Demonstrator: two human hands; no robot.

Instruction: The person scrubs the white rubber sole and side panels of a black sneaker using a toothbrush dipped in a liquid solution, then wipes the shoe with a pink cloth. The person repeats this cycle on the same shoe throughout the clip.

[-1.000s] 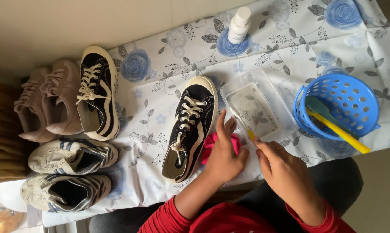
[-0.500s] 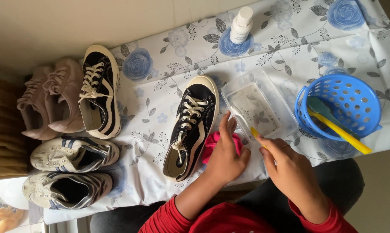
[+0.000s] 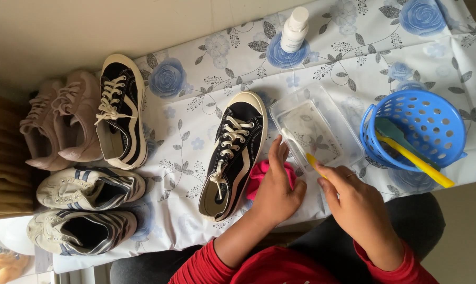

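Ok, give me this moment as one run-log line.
left hand: on pink cloth beside black sneaker | right hand: holds yellow-handled brush over clear tray
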